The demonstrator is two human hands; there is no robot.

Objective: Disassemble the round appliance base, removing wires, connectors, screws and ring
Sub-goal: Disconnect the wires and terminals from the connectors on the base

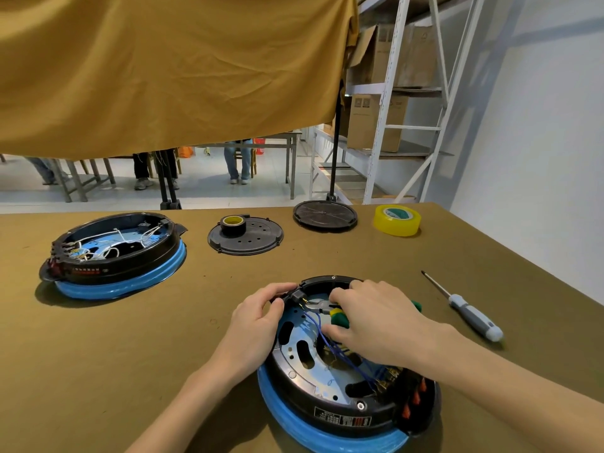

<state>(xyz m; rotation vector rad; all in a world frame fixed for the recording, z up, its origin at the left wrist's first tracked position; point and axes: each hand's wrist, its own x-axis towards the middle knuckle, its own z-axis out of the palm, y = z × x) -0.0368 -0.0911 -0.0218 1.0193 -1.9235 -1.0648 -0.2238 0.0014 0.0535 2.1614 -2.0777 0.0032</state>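
A round black appliance base (330,410) with a blue ring (294,423) under it lies upside down near the table's front edge, its metal plate and blue wires (327,338) exposed. My left hand (258,317) grips the base's far left rim beside a black connector (299,295). My right hand (379,322) holds green-and-yellow-handled pliers (333,313), whose jaws point at the connector's terminals. Red switches (415,398) show on the base's right side.
A second opened base (114,253) with white wires sits at the left. Two black covers (245,237) (325,215) lie farther back, one bearing a black tape roll (233,224). A yellow tape roll (397,220) and a screwdriver (467,310) lie to the right. People's legs stand beyond the table.
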